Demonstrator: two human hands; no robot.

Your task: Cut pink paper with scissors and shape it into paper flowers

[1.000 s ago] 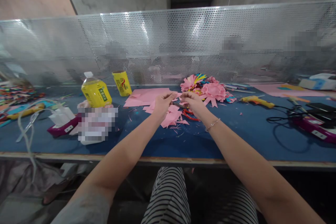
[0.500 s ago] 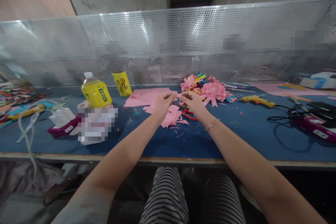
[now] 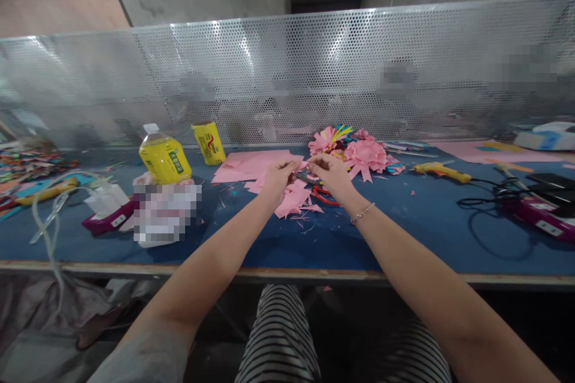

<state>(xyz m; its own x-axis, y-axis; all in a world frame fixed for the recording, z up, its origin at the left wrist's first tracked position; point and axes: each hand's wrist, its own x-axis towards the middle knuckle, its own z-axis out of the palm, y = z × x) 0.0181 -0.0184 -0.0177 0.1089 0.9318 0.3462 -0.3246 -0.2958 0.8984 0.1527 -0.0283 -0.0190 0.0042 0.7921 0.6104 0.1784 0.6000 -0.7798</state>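
Note:
Between the fingertips of both hands is a small piece of pink paper (image 3: 302, 165), mostly covered by the fingers. My left hand (image 3: 281, 178) pinches it from the left and my right hand (image 3: 330, 172) from the right. Beneath them on the blue table lie cut pink paper pieces (image 3: 291, 198) and scissors with red handles (image 3: 324, 196), partly hidden by my right hand. Larger pink sheets (image 3: 242, 166) lie beyond my left hand. Past my right hand sits a pile of pink paper flowers (image 3: 366, 157) with yellow and blue strips.
Left stand a bottle of yellow liquid (image 3: 165, 158), a yellow can (image 3: 209, 143) and a purple power strip (image 3: 110, 219). To the right lie a yellow glue gun (image 3: 442, 172) with a black cord and another purple strip (image 3: 543, 219). A perforated metal screen (image 3: 251, 84) borders the back.
My fingertips have shifted slightly apart, with the pink paper piece still pinched between them. My right knee has swung outward to the right. The table items stay put.

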